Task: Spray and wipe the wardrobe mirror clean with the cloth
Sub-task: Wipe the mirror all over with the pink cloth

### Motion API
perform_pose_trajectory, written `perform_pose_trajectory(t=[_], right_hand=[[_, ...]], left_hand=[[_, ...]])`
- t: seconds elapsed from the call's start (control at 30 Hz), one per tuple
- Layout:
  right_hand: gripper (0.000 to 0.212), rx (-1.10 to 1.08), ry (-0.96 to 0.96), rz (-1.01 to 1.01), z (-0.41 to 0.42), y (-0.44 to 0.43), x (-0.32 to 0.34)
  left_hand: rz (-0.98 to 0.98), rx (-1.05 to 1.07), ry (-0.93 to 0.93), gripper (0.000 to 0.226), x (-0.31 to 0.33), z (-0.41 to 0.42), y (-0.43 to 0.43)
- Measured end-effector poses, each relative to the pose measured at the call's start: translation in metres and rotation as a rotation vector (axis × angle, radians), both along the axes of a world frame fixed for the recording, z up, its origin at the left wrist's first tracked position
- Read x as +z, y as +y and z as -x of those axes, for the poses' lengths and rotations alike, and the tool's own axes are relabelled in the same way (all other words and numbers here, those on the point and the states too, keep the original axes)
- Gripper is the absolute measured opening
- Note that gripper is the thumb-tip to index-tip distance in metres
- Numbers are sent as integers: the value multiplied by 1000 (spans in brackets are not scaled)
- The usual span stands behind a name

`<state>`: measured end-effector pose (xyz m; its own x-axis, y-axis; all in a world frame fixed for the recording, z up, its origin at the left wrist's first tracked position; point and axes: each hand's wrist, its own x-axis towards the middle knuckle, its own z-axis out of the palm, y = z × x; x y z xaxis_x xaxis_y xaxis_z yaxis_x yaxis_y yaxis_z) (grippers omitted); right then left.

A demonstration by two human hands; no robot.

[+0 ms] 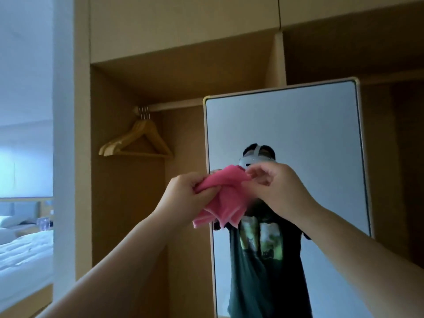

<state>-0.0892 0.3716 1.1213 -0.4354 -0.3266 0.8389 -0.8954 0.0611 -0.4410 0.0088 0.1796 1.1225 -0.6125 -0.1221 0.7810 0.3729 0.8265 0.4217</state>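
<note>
head view, single frame. i see both of my hands raised in front of the wardrobe mirror (298, 125), holding the pink cloth (220, 198) between them

left hand (183, 193): grip pressed together around a bunched part of the cloth at its left side, fingers curled in, thumb over the fabric. right hand (277, 187): grip pinching the cloth's upper right corner between thumb and fingertips, the other fingers loosely bent. the cloth is crumpled, not spread flat; its loose folds hang down below the two hands. it is held in the air in front of the lower left part of the mirror, and i cannot tell whether it touches the glass

mirror: tall panel with rounded top corners and a pale frame, standing in the open wardrobe (128, 203), tilted slightly in view. glass shows a person in a dark printed t-shirt with a white headset strap, arms up behind the cloth

wardrobe: light wood, open compartment left of the mirror with a rail (174, 106) and a few wooden hangers (137, 141) bunched at the rail's left end. closed upper cabinets above

far left, past the wardrobe side panel: a bed (25, 251) with white bedding, well apart from the hands
</note>
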Motion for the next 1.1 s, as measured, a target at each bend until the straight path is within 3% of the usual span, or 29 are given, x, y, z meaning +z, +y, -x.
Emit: perform_pose_trajectory(t=[0.13,0.33,0.47,0.57,0.7,0.9,0.97,1.1], right_hand=[[10,28,38,52,5,-5,30],[24,-27,132,0,9,-2,44],[28,-39,143,8,10,0,52],[22,-62,163,11,11,2,57],[14,-147,251,37,13,7,62],[19,-239,319,98,29,21,66],[18,-290,362,124,37,31,67],[23,-430,397,179,57,64,72]], left_hand=[[-9,190,38,17,41,6,-11],[-269,479,47,16,107,13,-46],[-244,553,25,17,132,28,-45],[-220,534,56,18,145,47,-31],[-228,332,147,22,157,71,-12],[-388,179,158,24,162,92,0],[-449,133,143,36,163,99,4],[-481,189,171,47,162,113,14]])
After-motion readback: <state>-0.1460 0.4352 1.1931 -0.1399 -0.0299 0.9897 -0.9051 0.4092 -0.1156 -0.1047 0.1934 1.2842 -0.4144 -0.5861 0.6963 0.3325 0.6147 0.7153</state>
